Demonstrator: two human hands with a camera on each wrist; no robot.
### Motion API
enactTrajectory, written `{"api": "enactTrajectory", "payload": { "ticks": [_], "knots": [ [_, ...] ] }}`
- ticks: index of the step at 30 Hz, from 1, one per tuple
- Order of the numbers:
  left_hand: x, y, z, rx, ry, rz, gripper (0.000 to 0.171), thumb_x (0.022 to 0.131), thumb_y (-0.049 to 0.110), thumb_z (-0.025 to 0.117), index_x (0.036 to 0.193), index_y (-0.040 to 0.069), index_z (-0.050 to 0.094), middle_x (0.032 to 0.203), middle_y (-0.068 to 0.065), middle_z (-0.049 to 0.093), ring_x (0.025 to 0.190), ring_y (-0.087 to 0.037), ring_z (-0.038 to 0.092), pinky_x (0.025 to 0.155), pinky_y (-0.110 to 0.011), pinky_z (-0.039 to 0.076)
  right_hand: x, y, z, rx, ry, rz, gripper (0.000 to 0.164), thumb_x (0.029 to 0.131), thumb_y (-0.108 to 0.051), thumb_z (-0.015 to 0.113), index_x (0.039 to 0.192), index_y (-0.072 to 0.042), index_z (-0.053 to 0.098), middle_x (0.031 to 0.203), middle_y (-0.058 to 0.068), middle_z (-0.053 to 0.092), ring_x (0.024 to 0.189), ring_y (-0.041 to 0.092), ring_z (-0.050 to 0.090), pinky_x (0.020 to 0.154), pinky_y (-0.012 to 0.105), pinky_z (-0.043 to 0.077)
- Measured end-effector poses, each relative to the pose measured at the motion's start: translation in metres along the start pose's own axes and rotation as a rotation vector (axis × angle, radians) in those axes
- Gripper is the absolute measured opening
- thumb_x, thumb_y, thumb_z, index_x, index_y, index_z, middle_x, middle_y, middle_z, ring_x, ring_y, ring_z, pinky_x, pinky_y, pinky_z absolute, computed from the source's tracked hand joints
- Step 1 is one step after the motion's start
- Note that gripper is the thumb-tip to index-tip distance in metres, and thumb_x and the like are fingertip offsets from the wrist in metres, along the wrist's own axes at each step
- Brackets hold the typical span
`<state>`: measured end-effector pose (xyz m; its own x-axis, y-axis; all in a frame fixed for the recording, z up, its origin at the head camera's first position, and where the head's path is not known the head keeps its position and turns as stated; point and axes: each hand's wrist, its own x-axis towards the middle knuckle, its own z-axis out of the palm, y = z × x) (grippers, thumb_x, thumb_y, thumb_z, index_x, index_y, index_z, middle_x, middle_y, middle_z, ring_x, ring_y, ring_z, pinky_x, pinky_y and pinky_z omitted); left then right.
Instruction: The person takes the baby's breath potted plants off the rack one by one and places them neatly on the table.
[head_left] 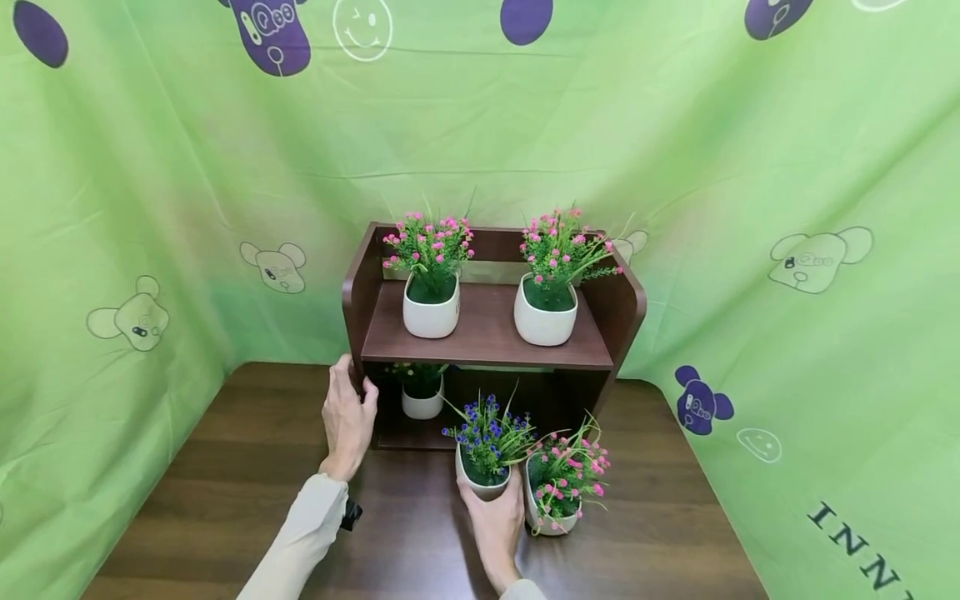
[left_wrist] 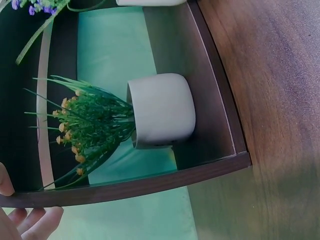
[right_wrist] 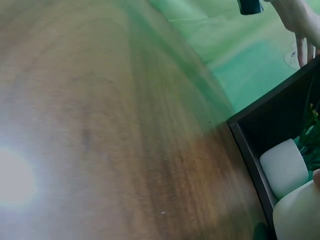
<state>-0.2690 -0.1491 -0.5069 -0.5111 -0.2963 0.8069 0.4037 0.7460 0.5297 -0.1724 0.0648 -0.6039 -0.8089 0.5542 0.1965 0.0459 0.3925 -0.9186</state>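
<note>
My right hand (head_left: 495,521) holds a white flowerpot (head_left: 483,486) with blue artificial flowers (head_left: 483,437) at the front of the shelf's lower level. In the right wrist view that pot (right_wrist: 300,215) shows at the lower right corner. At the left, my left hand (head_left: 348,421) grips the side panel of the dark brown two-level shelf (head_left: 487,362). Seen from the left wrist, the thumb lies on the panel's inner side and the fingers (left_wrist: 42,222) on its outer side. Inside the lower level, on the left, stands a white pot (left_wrist: 162,110) with yellow-orange flowers.
Two white pots with pink flowers, one left (head_left: 431,312) and one right (head_left: 546,321), stand on the upper level. Another pink-flowered pot (head_left: 551,521) is on the wooden table (head_left: 645,500), just right of my right hand. Green patterned cloth (head_left: 487,125) hangs behind and at both sides.
</note>
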Motion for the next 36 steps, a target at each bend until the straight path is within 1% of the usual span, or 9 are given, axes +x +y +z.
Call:
{"api": "enactTrajectory", "payload": {
  "ticks": [3, 7, 12, 16, 20, 26, 31, 36],
  "knots": [
    [0.001, 0.000, -0.001, 0.004, 0.000, -0.006, 0.050, 0.089, -0.007, 0.065, 0.135, 0.005, 0.049, 0.096, -0.020, 0.056, 0.069, -0.038, 0.052, 0.055, -0.055, 0.045, -0.005, 0.001, -0.005, -0.003, 0.005, -0.017, 0.101, 0.066, -0.034, 0.099, 0.150, -0.004, 0.053, 0.145, 0.021, 0.061, 0.126, 0.045, 0.061, 0.103, 0.059, 0.047],
    [0.002, 0.002, -0.003, 0.003, -0.001, -0.010, 0.050, 0.090, -0.007, 0.065, 0.135, 0.006, 0.049, 0.096, -0.019, 0.056, 0.068, -0.037, 0.053, 0.055, -0.055, 0.045, -0.012, 0.001, -0.012, -0.023, 0.011, -0.047, 0.097, 0.065, -0.034, 0.099, 0.146, -0.002, 0.055, 0.140, 0.021, 0.064, 0.123, 0.044, 0.063, 0.100, 0.058, 0.048],
    [0.003, 0.003, -0.004, 0.002, -0.001, -0.010, 0.050, 0.091, -0.007, 0.065, 0.135, 0.008, 0.048, 0.095, -0.019, 0.056, 0.069, -0.037, 0.053, 0.057, -0.055, 0.045, -0.019, 0.001, -0.018, -0.023, 0.026, -0.067, 0.094, 0.063, -0.032, 0.098, 0.141, 0.000, 0.057, 0.136, 0.022, 0.065, 0.121, 0.045, 0.063, 0.100, 0.058, 0.048],
    [0.003, 0.003, -0.004, 0.008, -0.005, -0.011, 0.049, 0.091, -0.006, 0.064, 0.135, 0.008, 0.047, 0.095, -0.019, 0.055, 0.070, -0.038, 0.054, 0.057, -0.056, 0.045, -0.024, 0.004, -0.021, -0.025, 0.030, -0.053, 0.091, 0.063, -0.031, 0.097, 0.137, 0.001, 0.057, 0.131, 0.024, 0.066, 0.118, 0.047, 0.064, 0.099, 0.058, 0.049],
    [0.003, 0.003, -0.003, 0.007, -0.003, -0.009, 0.049, 0.091, -0.006, 0.064, 0.135, 0.008, 0.047, 0.096, -0.019, 0.055, 0.070, -0.037, 0.053, 0.056, -0.056, 0.044, -0.029, 0.005, -0.024, -0.038, 0.023, -0.025, 0.093, 0.062, -0.032, 0.098, 0.137, 0.003, 0.056, 0.130, 0.025, 0.066, 0.118, 0.048, 0.063, 0.098, 0.059, 0.049],
    [0.006, 0.005, -0.005, 0.009, -0.021, -0.016, 0.048, 0.093, -0.004, 0.064, 0.136, 0.007, 0.046, 0.097, -0.021, 0.054, 0.071, -0.040, 0.054, 0.058, -0.057, 0.045, -0.036, 0.004, -0.033, -0.069, -0.005, 0.018, 0.094, 0.062, -0.035, 0.098, 0.139, 0.000, 0.055, 0.130, 0.025, 0.065, 0.119, 0.046, 0.063, 0.099, 0.060, 0.049],
    [0.006, 0.005, -0.005, 0.008, -0.005, -0.026, 0.048, 0.092, -0.003, 0.063, 0.136, 0.006, 0.047, 0.098, -0.023, 0.055, 0.073, -0.044, 0.055, 0.059, -0.060, 0.046, -0.046, 0.005, -0.048, -0.098, -0.033, 0.057, 0.098, 0.063, -0.038, 0.097, 0.142, 0.000, 0.054, 0.133, 0.027, 0.064, 0.123, 0.048, 0.060, 0.101, 0.062, 0.047],
    [0.005, 0.006, -0.004, 0.006, 0.001, -0.020, 0.049, 0.091, -0.005, 0.063, 0.136, 0.007, 0.047, 0.097, -0.022, 0.055, 0.071, -0.043, 0.055, 0.057, -0.060, 0.045, -0.058, 0.017, -0.071, -0.141, -0.036, 0.030, 0.096, 0.061, -0.039, 0.098, 0.138, -0.001, 0.055, 0.127, 0.028, 0.066, 0.117, 0.048, 0.064, 0.097, 0.062, 0.049]
  ]
}}
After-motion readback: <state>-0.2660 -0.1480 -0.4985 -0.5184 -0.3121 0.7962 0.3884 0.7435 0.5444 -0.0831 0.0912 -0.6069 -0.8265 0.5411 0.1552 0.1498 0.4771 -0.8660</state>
